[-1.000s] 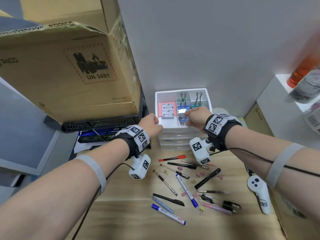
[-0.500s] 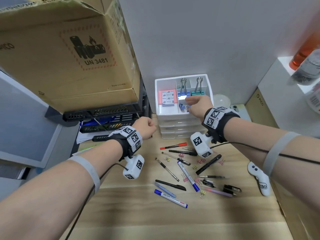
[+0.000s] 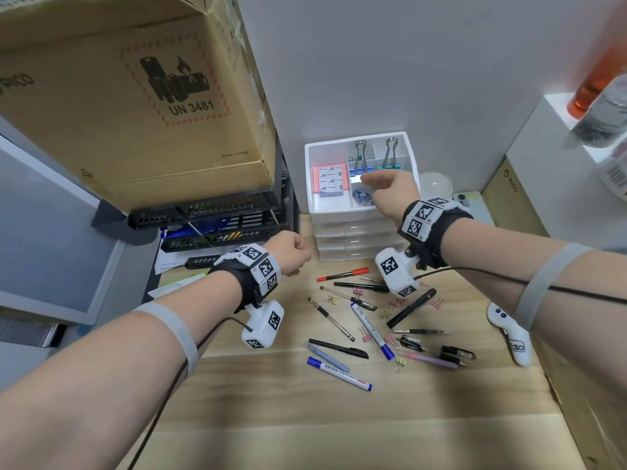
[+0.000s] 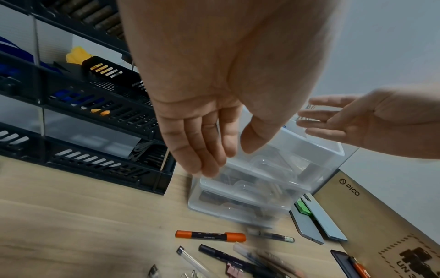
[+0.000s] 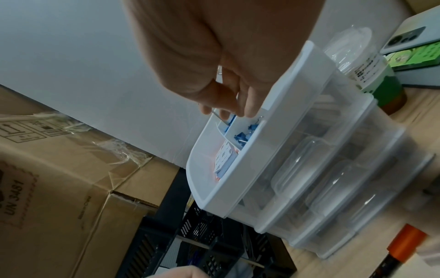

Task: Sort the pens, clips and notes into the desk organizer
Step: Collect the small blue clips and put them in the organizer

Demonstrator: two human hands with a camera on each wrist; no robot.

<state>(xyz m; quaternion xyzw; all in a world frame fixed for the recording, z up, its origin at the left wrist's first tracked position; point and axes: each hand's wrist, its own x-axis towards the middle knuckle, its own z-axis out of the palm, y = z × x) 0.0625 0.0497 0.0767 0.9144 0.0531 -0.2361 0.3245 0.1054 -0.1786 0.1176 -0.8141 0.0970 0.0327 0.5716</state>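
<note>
The white desk organizer (image 3: pixel 308 184) stands against the wall with its top tray open. In the tray lie a pink and blue notes pad (image 3: pixel 330 179) and a heap of small blue clips (image 3: pixel 361 196). Two large binder clips (image 3: pixel 359 157) stand at the tray's back. My right hand (image 3: pixel 369 181) hovers over the clip compartment, fingers straight and spread (image 4: pixel 333 122), holding nothing. Its fingertips (image 5: pixel 250 111) hang just above the blue clips (image 5: pixel 243 137). My left hand (image 3: pixel 295 252) floats left of the drawers, relaxed and empty (image 4: pixel 228 159). Several pens (image 3: pixel 371 329) and small clips (image 3: pixel 397 303) lie scattered on the desk.
A big cardboard box (image 3: pixel 135 96) sits on black stacked trays (image 3: pixel 217 225) at the left. To the right of the organizer are a clear lidded jar (image 3: pixel 436 184) and a phone (image 3: pixel 471 205). A white controller (image 3: pixel 512 337) lies at the desk's right edge beside a PICO carton (image 3: pixel 509 184).
My left hand has drawn back from the organizer's front toward me. My right hand's fingers have spread out over the clip compartment, with the blue clips lying below them.
</note>
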